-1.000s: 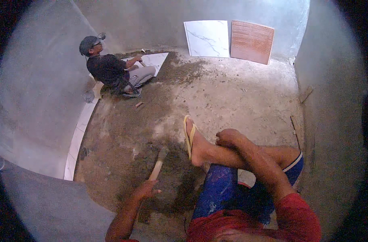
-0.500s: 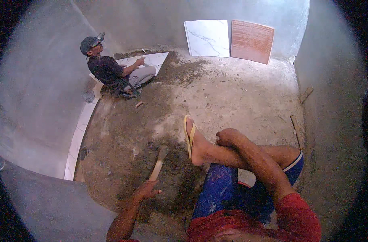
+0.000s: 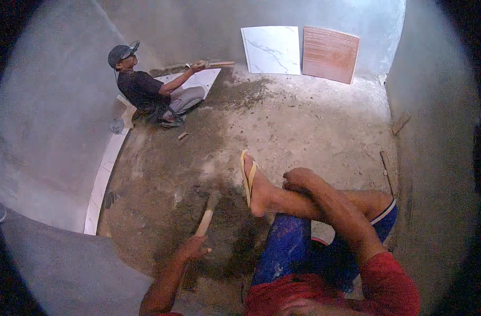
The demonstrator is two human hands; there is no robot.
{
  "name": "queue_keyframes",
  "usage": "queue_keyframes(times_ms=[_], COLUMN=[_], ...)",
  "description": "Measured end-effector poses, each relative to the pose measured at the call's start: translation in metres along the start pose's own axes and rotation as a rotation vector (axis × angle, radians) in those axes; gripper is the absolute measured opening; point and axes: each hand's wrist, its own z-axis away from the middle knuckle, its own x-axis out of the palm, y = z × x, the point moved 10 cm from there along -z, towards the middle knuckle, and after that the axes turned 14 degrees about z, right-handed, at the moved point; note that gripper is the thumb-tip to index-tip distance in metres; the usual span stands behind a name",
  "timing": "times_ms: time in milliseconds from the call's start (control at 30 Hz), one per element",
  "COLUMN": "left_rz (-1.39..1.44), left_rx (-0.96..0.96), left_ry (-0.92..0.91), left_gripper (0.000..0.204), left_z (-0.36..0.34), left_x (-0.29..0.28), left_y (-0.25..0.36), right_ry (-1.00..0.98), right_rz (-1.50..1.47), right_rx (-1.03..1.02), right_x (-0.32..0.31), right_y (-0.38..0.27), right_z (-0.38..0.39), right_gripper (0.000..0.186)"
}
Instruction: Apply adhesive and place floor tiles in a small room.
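My left hand [image 3: 192,248] is closed round the pale wooden handle [image 3: 204,223] of a tool. The tool's far end is coated grey and rests in the dark wet mortar [image 3: 227,203], so its head cannot be made out. My right hand [image 3: 302,179] lies across my raised shin, its fingers curled in and nothing visible in them. Just left of it is my foot in a yellow flip-flop [image 3: 247,181].
At the far left a person [image 3: 145,87] in a cap sits by a white marbled floor tile [image 3: 211,79], holding out a long reddish-brown bar [image 3: 219,63]. Two tiles, one white [image 3: 272,50] and one brown [image 3: 330,54], lean on the back wall. Wood scraps [image 3: 386,171] lie right.
The other person's arm has stretched out to the right, and a long bar now shows in that hand. My own hands and the wooden-handled tool have hardly moved.
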Motion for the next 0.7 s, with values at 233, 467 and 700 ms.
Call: queue_keyframes(times_ms=[233, 467, 700], left_rz=[-0.019, -0.062, 0.130], left_rx=[-0.173, 0.082, 0.157], left_ry=[-0.020, 0.186, 0.092], left_gripper=[0.075, 0.075, 0.074], left_z=[0.022, 0.009, 0.001], left_x=[-0.003, 0.025, -0.009], left_y=[-0.015, -0.075, 0.026], right_ry=[0.010, 0.037, 0.027], right_rz=[0.012, -0.008, 0.063], right_rx=[-0.065, -0.056, -0.041], right_x=[-0.009, -0.015, 0.011], right_y=[-0.023, -0.022, 0.004], right_z=[-0.010, -0.001, -0.007], right_gripper=[0.040, 0.040, 0.040])
